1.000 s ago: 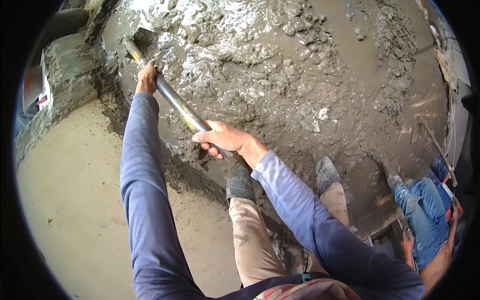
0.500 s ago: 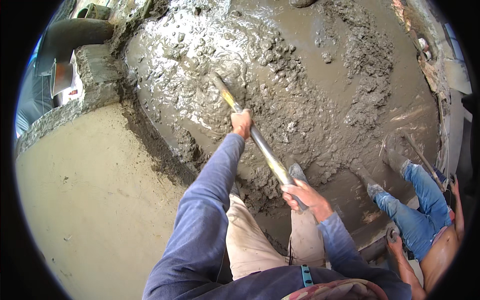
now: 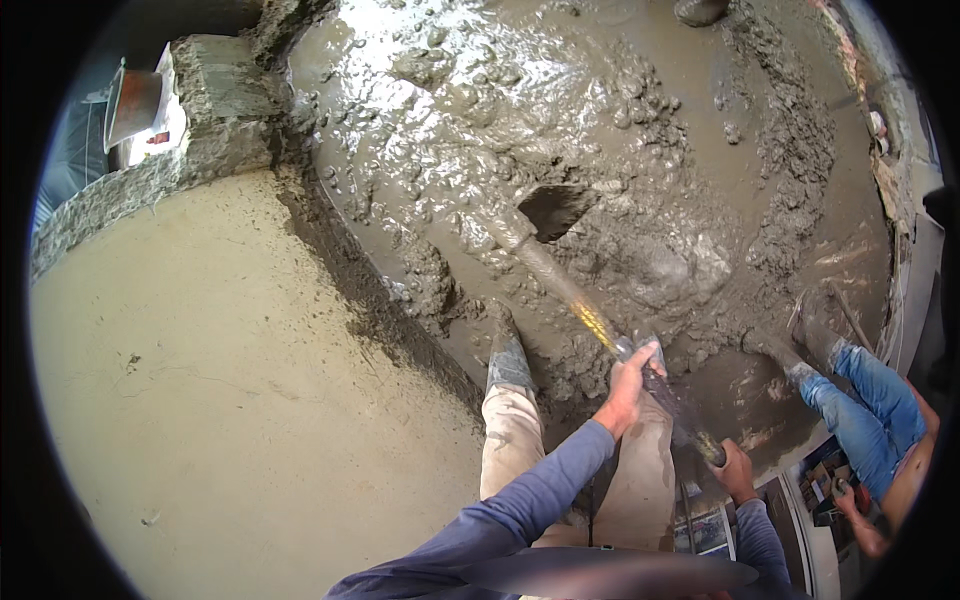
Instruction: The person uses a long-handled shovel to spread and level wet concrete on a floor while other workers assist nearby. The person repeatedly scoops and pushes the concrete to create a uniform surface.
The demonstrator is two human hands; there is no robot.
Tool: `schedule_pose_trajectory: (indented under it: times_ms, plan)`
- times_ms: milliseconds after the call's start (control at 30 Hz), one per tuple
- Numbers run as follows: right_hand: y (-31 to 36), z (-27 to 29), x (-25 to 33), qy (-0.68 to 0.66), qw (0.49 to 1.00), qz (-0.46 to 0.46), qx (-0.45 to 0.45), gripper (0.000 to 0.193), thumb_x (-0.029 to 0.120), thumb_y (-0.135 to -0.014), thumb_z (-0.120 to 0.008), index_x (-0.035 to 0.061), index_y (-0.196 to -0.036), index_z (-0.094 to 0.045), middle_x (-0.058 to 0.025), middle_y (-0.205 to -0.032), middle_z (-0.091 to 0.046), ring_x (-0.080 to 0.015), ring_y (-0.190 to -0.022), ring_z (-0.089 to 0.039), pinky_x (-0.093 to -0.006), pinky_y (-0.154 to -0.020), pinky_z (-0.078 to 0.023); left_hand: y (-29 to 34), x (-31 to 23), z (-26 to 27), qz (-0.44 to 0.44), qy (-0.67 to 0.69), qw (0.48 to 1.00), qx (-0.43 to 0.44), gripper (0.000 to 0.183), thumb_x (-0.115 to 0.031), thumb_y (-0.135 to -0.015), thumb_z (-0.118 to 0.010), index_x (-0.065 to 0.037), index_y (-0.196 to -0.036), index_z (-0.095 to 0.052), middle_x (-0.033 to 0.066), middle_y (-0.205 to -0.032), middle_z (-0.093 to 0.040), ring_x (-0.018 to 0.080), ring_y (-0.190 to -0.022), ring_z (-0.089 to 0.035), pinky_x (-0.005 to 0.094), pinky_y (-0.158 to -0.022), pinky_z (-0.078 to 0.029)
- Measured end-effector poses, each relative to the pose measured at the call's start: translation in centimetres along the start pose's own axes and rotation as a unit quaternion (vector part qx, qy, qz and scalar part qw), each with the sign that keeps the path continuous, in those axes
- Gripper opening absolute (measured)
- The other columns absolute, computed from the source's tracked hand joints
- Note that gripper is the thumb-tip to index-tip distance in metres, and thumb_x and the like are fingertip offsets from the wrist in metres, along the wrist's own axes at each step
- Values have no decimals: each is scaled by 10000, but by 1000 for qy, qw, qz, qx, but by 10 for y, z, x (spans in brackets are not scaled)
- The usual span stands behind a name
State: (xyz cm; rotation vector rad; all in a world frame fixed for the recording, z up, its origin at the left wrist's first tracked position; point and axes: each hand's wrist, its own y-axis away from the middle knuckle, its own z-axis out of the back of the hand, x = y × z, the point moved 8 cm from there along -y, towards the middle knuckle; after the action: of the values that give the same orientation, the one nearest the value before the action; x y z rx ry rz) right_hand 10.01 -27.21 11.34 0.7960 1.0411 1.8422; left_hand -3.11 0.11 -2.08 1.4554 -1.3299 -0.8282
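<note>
- The hoe (image 3: 572, 292) slants across the front of the person, its head out over the wet mortar (image 3: 440, 190) and its butt end back by the right thigh.
- The left hand (image 3: 626, 388) has its fingers clamped round the shaft about midway, likely to guide the tool and carry some weight.
- The right hand (image 3: 735, 472) is closed on the butt end, though some of its fingers are hidden from me; I'd guess that the gap between the hands gives leverage.
- The dark blade (image 3: 556, 211) is set crosswise to the shaft, as suits pulling or chopping; I can't tell from here whether it touches the mortar or sits just above.
- The left boot (image 3: 510, 360) stands in the mix, apart from the right boot (image 3: 652, 350), which the left hand partly hides; the wide stance probably helps balance on slippery footing.
- A pale slab (image 3: 200, 390) lies to the left, its edge bordering the mortar.
- Over on the right, a co-worker in blue jeans (image 3: 868, 410) stands at the mix, near a thin stick (image 3: 850, 318).
</note>
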Motion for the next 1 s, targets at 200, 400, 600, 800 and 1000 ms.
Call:
schedule_pose_trajectory:
  times_ms: [200,400,600,800,1000]
  plan:
    - [-163,-82,388,-163,960,226,-7,472,391,-878,-765,55,-1186,-642,-234,-920,-735,-450,-896,-716,-501,-748,-572,19,-442,76,-363,-90,924,-79,212,-199,-946,-716,-79,-965,-543,1,-699,-557,129,-555,-543,291,-516,-487]
    - [-302,-120,707,-351,895,235,146,436,202,-894,-721,7,-1271,-622,-127,-961,-720,-211,-785,-690,-407,-719,-566,8,-712,117,-509,-457,622,-381,499,-294,-979,-698,67,-1203,-438,222,-976,-677,330,-802,-722,423,-684,-599]
    - [-288,-139,710,-387,887,200,153,397,169,-849,-729,-13,-1184,-622,-93,-852,-674,-194,-755,-660,-399,-708,-543,-19,-701,129,-419,-569,562,-430,561,-272,-966,-683,94,-1292,-409,346,-1198,-664,449,-1102,-698,466,-958,-563]
    - [-224,-119,554,-292,929,152,170,434,238,-838,-752,12,-1193,-645,-189,-978,-720,-290,-901,-709,-430,-838,-545,-40,-555,151,-348,-554,624,-428,525,-252,-1004,-650,81,-1270,-343,245,-1035,-653,315,-759,-716,429,-623,-593]
    - [-149,-63,352,-234,948,131,174,473,275,-849,-744,12,-1222,-618,-239,-1080,-723,-376,-1038,-712,-471,-901,-554,-70,-336,140,-317,-506,704,-384,482,-180,-991,-630,62,-1279,-329,202,-972,-624,285,-688,-688,417,-555,-567]
